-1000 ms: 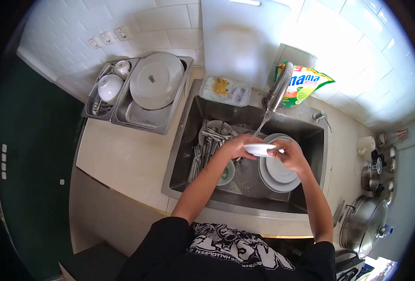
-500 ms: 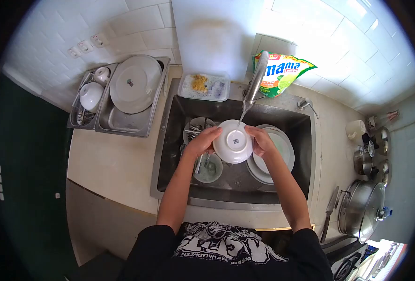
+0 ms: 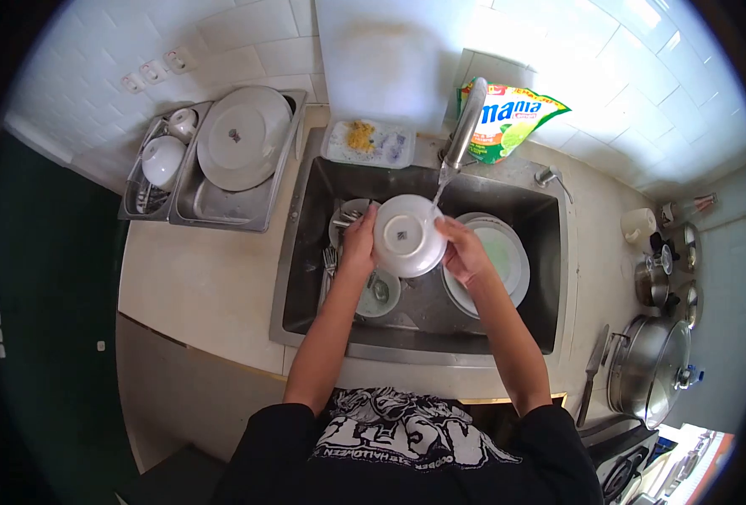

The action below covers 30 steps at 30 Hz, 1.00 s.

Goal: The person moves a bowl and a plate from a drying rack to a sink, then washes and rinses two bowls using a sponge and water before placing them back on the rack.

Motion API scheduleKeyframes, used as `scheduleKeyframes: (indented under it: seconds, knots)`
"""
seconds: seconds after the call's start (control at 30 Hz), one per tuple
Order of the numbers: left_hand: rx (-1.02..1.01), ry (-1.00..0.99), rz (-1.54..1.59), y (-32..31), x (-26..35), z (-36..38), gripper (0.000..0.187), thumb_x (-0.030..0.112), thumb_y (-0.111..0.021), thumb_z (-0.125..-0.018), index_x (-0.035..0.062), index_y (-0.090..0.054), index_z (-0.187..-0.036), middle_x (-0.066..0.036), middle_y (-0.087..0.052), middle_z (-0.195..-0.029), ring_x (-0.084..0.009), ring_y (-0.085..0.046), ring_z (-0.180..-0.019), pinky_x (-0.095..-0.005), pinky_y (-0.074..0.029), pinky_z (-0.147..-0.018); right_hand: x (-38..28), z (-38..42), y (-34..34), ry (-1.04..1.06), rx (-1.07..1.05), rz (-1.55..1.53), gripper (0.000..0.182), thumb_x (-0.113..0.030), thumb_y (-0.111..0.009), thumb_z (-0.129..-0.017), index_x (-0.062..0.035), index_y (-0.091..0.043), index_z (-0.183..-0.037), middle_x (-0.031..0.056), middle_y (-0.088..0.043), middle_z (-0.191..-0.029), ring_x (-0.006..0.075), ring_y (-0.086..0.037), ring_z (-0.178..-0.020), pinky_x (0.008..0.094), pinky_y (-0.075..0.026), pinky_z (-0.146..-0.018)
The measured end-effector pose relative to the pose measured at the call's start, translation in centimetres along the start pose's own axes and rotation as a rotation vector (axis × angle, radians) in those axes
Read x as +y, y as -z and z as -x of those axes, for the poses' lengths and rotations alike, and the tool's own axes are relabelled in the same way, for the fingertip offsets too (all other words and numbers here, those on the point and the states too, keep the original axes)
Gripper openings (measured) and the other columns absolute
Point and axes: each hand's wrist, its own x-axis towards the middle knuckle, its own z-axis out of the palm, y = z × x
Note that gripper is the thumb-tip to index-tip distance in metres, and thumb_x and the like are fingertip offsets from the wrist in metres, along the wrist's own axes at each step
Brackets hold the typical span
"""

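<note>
A white bowl [image 3: 408, 237] is held over the sink [image 3: 423, 352] with its underside toward me, showing a small dark mark inside the foot ring. My left hand [image 3: 359, 242] grips its left edge, and my right hand [image 3: 466, 251] closes on its right edge. Water from the faucet [image 3: 466, 126] runs down at the bowl's upper right rim. Below on the right lie stacked white plates [image 3: 508, 259], the top one with greenish suds. To the left, partly hidden by my left arm, are a bowl with cutlery [image 3: 346, 217] and another bowl [image 3: 381, 295].
A plastic container with a yellow sponge [image 3: 359, 135] and a green detergent pouch [image 3: 508, 122] stand behind the sink. Metal trays [image 3: 221, 210] at left hold plates and bowls. On the right are a knife [image 3: 594, 370] and a large lidded pot [image 3: 642, 370].
Both hands have shifted slightly left, and the bowl has tilted so more of its outer side shows. The camera view has moved a little.
</note>
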Motion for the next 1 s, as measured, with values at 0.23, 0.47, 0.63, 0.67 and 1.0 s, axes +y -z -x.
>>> scheduleKeyframes:
  seconds: [0.23,0.47,0.63,0.67,1.0]
  knots:
    - [-0.430,0.098,-0.141,-3.5,0.0,1.6,0.029,0.021,-0.055,-0.094,-0.0012,-0.059,-0.113,-0.010,-0.067,-0.097,-0.0156,-0.066,-0.080,-0.0268,-0.056,-0.070,-5.3,2.7,3.2,0.190,0.099,-0.015,0.036,-0.021,-0.052,-0.094,0.0057,-0.054,-0.118,0.0111,-0.064,-0.107,0.0178,-0.064,-0.094,0.0307,-0.050,-0.085]
    - [-0.429,0.068,-0.465,-4.0,-0.1,2.3,0.028,0.014,-0.051,-0.093,-0.0035,-0.058,-0.114,-0.014,-0.065,-0.104,-0.0215,-0.067,-0.084,-0.0326,-0.057,-0.077,-7.7,7.5,3.9,0.275,0.089,0.106,0.032,-0.021,-0.050,-0.095,0.0030,-0.055,-0.116,0.0102,-0.065,-0.105,0.0166,-0.065,-0.092,0.0298,-0.053,-0.082]
    - [-0.460,0.311,-0.365,-3.6,0.5,7.6,0.032,0.010,-0.049,-0.091,-0.0037,-0.053,-0.120,-0.014,-0.063,-0.108,-0.0229,-0.065,-0.094,-0.0364,-0.055,-0.082,-3.7,9.5,1.7,0.228,0.199,-0.048,0.032,-0.019,-0.046,-0.097,0.0033,-0.051,-0.120,0.0126,-0.062,-0.112,0.0182,-0.062,-0.100,0.0330,-0.051,-0.089]
    - [-0.463,0.389,-0.299,-3.6,0.5,8.4,0.033,0.010,-0.049,-0.092,-0.0040,-0.052,-0.121,-0.014,-0.063,-0.109,-0.0236,-0.064,-0.097,-0.0365,-0.055,-0.083,-2.6,9.5,1.7,0.211,0.237,-0.077,0.033,-0.019,-0.046,-0.097,0.0031,-0.051,-0.120,0.0125,-0.061,-0.113,0.0186,-0.062,-0.102,0.0333,-0.050,-0.090]
    - [-0.408,0.220,-0.436,1.7,5.1,9.3,0.037,0.010,-0.051,-0.093,-0.0019,-0.049,-0.129,-0.011,-0.063,-0.110,-0.0186,-0.063,-0.098,-0.0342,-0.053,-0.086,2.0,8.0,-3.2,0.099,0.299,0.324,0.043,-0.018,-0.063,-0.089,0.0015,-0.046,-0.124,0.0106,-0.061,-0.105,0.0171,-0.060,-0.097,0.0353,-0.051,-0.083]
